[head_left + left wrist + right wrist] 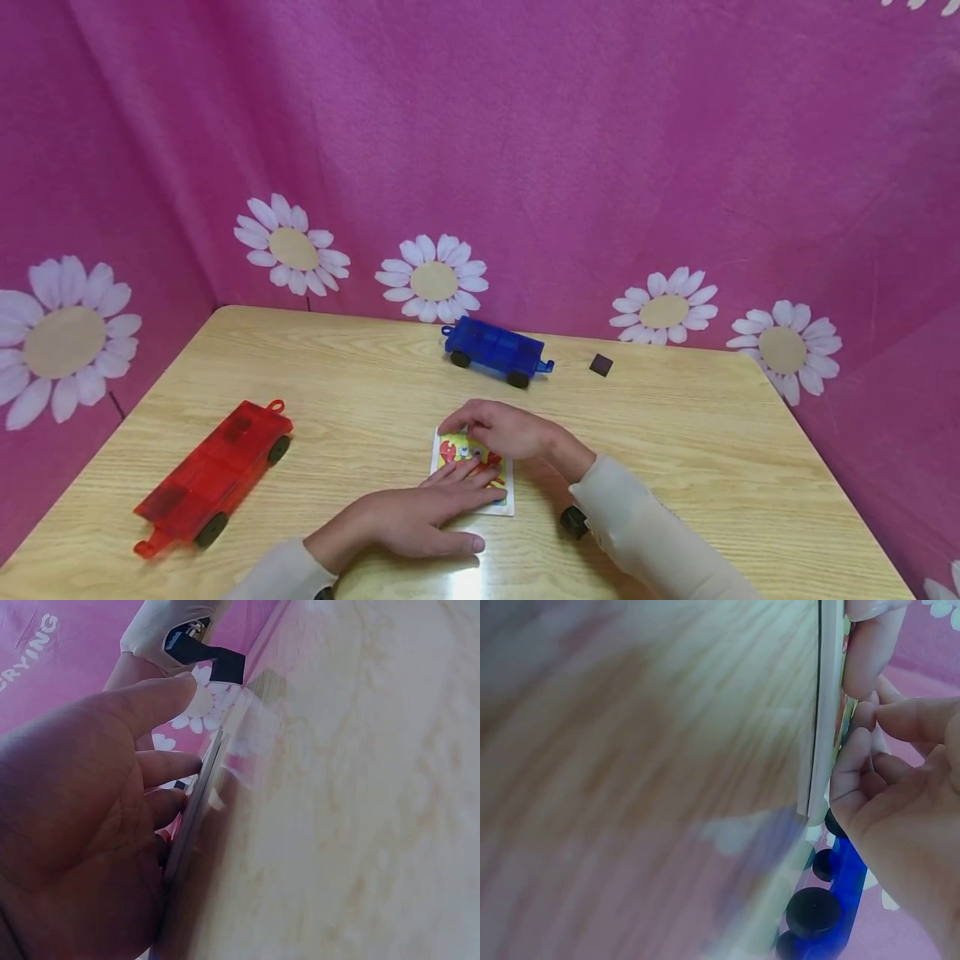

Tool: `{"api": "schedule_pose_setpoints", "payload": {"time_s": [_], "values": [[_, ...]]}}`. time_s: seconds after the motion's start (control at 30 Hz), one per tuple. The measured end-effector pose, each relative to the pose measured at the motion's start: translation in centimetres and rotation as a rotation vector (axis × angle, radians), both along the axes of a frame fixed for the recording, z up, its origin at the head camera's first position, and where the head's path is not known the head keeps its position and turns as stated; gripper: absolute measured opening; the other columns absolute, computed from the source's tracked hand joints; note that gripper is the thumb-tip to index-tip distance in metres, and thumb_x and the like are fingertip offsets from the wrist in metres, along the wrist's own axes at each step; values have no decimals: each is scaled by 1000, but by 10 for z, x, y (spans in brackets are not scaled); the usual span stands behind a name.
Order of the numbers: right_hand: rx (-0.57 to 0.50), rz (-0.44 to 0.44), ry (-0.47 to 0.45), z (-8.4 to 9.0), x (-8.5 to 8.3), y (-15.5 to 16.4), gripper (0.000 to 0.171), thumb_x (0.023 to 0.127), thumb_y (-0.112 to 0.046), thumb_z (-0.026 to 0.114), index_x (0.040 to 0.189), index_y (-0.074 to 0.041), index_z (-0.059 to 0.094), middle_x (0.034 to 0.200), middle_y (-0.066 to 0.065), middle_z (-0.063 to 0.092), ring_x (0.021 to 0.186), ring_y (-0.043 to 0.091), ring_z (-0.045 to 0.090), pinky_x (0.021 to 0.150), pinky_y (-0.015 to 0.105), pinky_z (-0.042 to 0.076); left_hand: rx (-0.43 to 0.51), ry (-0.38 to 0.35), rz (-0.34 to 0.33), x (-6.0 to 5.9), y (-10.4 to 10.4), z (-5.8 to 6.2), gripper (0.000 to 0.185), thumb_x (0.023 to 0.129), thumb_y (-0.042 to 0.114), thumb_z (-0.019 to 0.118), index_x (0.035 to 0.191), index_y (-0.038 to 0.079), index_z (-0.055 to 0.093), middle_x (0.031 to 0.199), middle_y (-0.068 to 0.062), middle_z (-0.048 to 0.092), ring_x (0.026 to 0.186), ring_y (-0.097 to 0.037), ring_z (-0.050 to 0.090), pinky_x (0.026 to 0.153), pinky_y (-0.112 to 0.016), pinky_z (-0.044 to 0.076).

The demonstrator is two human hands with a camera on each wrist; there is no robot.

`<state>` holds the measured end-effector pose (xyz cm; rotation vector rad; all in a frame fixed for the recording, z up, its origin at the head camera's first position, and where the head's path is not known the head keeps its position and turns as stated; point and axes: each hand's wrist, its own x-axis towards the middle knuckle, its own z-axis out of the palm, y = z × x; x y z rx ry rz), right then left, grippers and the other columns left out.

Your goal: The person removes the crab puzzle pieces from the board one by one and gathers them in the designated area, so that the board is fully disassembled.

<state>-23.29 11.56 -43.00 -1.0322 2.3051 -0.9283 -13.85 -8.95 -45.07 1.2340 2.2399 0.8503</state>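
Note:
A small flat picture board (509,497) with a red crab on yellow and a white border lies on the table between both hands. My left hand (427,512) rests across its lower part with fingers spread straight and the thumb stretched out to the side. Over the board's upper edge bends my right hand (506,427), its fingertips down at the picture. In the right wrist view, the right fingers (855,761) are curled and the thumb tip meets them close to the board's face; whether they pinch a piece I cannot tell. The hands hide much of the picture.
A red toy wagon base (213,475) with black wheels stands at the left. Towards the back edge is a blue wagon base (495,347), with a small dark square (601,365) to its right. A black round thing (574,522) shows beside the right sleeve. Pink flowered cloth (525,167) hangs behind.

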Motion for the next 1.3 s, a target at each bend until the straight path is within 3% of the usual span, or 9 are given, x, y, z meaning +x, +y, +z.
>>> {"api": "schedule_pose_setpoints", "payload": {"time_s": [0.37,0.6,0.77,0.93,1.3], "values": [[-65,-51,-27,2,-1,-2,37,101,5,48,124,-9,74,119,0,69,103,16,59,96,31,48,-2,0,1,0,0,1,66,107,49,50,162,16,36,171,-8,15,156,-29,2,123,-50,3],[-107,-114,-36,0,0,-6,23,103,-3,59,113,-11,79,107,-6,73,90,12,62,84,28,52,2,3,5,2,0,-1,66,107,49,49,162,16,36,171,-6,16,156,-30,2,123,-50,4],[-141,-119,-13,3,3,-10,16,101,-4,64,106,-10,78,95,-5,73,82,12,63,78,27,54,-1,19,-1,3,0,-1,66,107,49,49,162,15,36,170,-7,18,156,-30,4,124,-50,5],[-134,-143,17,6,3,-12,15,103,-6,63,107,-10,77,94,-6,72,84,11,62,79,27,53,-5,34,-1,1,0,-1,66,107,49,48,162,15,35,170,-5,17,156,-29,3,123,-50,4],[-52,-245,128,22,3,31,14,102,-3,63,106,-6,75,92,-5,69,84,15,58,76,30,53,2,16,16,5,1,-1,67,106,50,51,162,17,36,171,-2,16,156,-29,2,122,-55,4]]}}
